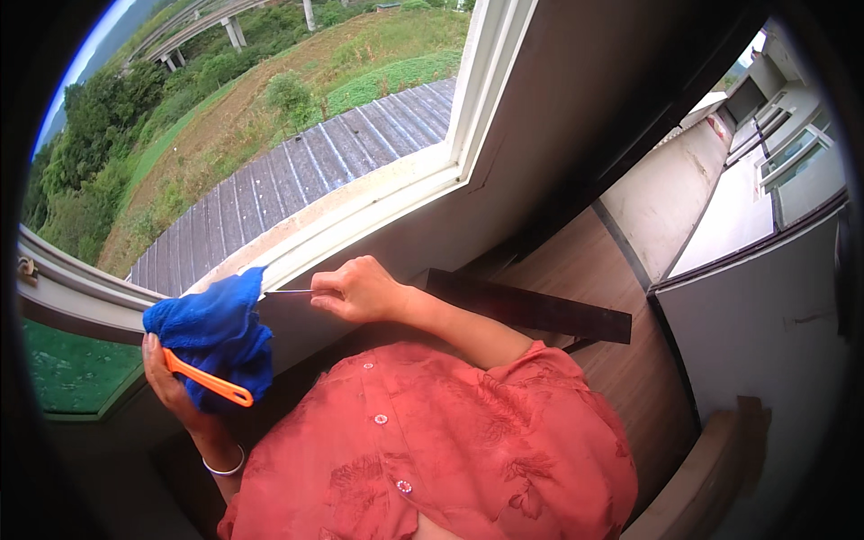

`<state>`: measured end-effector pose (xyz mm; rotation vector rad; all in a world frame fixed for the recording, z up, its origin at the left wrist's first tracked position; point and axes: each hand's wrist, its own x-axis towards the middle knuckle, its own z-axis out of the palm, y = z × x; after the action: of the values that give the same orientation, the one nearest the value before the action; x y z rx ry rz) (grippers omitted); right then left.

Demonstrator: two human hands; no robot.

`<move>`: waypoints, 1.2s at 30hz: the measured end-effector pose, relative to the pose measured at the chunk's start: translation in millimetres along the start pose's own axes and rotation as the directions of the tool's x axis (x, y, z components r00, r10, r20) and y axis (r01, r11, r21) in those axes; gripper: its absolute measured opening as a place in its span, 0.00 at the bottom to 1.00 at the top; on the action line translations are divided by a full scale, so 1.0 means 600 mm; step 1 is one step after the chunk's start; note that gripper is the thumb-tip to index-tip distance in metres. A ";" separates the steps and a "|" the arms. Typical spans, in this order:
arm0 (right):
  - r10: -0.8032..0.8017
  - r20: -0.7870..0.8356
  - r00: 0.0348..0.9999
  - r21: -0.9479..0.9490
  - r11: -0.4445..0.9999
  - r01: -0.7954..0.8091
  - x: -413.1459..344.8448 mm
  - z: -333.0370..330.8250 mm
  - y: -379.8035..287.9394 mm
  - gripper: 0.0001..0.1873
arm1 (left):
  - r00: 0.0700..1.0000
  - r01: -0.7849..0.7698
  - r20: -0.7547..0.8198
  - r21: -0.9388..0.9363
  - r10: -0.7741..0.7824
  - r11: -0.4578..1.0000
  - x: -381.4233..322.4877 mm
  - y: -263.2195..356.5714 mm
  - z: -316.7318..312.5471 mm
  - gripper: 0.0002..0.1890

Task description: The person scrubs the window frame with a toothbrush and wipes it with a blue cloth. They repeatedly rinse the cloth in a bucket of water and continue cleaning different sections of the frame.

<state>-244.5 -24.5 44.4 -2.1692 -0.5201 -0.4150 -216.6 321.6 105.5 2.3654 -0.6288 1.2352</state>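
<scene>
My left hand (pixel 164 379) grips a bunched blue cloth (pixel 212 324) at the lower left corner of the window. Along with the cloth it holds an orange plastic handle (pixel 210 383) with a hole at its end; whatever the handle belongs to is hidden. Pinched in the fingers of my right hand (pixel 362 290) is a thin metal tool (pixel 290 292), its far end close to the cloth's edge. Both hands are just on the room side of the white window frame (pixel 364 224), whose sill track runs up to the right.
Beyond the opening lies a corrugated metal roof (pixel 290 172). A dark wooden bench or board (pixel 533 307) stands right of my arm above the wood-look floor (pixel 607 385). Green-tinted glass (pixel 81 368) is at left, and a doorway (pixel 658 223) opens at right.
</scene>
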 end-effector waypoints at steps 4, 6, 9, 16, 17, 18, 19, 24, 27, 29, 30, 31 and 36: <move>-0.017 0.079 0.997 -0.142 0.990 0.029 0.026 0.070 0.014 0.10 | 0.963 0.249 -0.102 -0.028 -0.251 0.968 -0.043 -0.031 -0.104 0.24; -0.038 0.036 0.999 -0.178 0.983 0.044 0.040 0.090 0.011 0.10 | 0.977 0.210 -0.085 0.200 -0.197 0.957 -0.056 -0.043 -0.140 0.22; 0.000 0.016 1.000 -0.100 0.995 0.002 0.094 0.109 -0.054 0.12 | 0.958 0.278 -0.094 0.096 -0.270 0.956 -0.122 -0.125 -0.158 0.22; -0.151 -0.178 0.972 0.188 0.965 0.184 0.261 0.230 -0.188 0.16 | 0.621 0.650 0.225 -0.684 -0.750 0.333 -0.144 -0.192 -0.252 0.15; -0.198 -0.280 0.940 0.182 0.950 0.254 0.288 0.252 -0.183 0.16 | 0.586 0.666 0.223 -0.680 -0.779 0.306 -0.154 -0.202 -0.266 0.15; -0.136 -0.307 0.942 0.261 0.940 0.220 0.315 0.265 -0.182 0.17 | 0.551 0.678 0.218 -0.680 -0.805 0.279 -0.164 -0.214 -0.278 0.15; -0.069 -0.329 0.942 0.346 0.919 0.188 0.342 0.277 -0.185 0.18 | 0.503 0.680 0.201 -0.692 -0.840 0.242 -0.182 -0.233 -0.288 0.16; -0.019 -0.324 0.946 0.498 0.847 0.188 0.467 0.288 -0.220 0.23 | 0.634 0.717 0.304 -0.575 -0.711 0.394 -0.193 -0.279 -0.343 0.17; -0.100 -0.348 0.932 0.479 0.836 0.268 0.516 0.287 -0.212 0.24 | 0.662 0.721 0.373 -0.553 -0.650 0.417 -0.186 -0.286 -0.351 0.18; -0.147 -0.307 0.940 0.483 0.827 0.288 0.543 0.284 -0.204 0.25 | 0.659 0.724 0.379 -0.552 -0.650 0.414 -0.191 -0.288 -0.347 0.18; -0.051 -0.169 0.984 0.534 0.834 0.135 0.543 0.278 -0.206 0.27 | 0.658 0.722 0.368 -0.557 -0.657 0.411 -0.190 -0.282 -0.344 0.18; 0.032 -0.077 0.996 0.630 0.776 0.024 0.549 0.279 -0.200 0.31 | 0.657 0.719 0.357 -0.562 -0.664 0.409 -0.187 -0.275 -0.338 0.18; -0.081 -0.017 0.997 0.629 0.774 0.073 0.551 0.273 -0.210 0.24 | 0.650 0.721 0.365 -0.574 -0.666 0.389 -0.172 -0.238 -0.304 0.15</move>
<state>-5.1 249.5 184.7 -1.4992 -0.6487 -0.2227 -309.3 557.2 96.5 1.6868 -0.0065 0.3903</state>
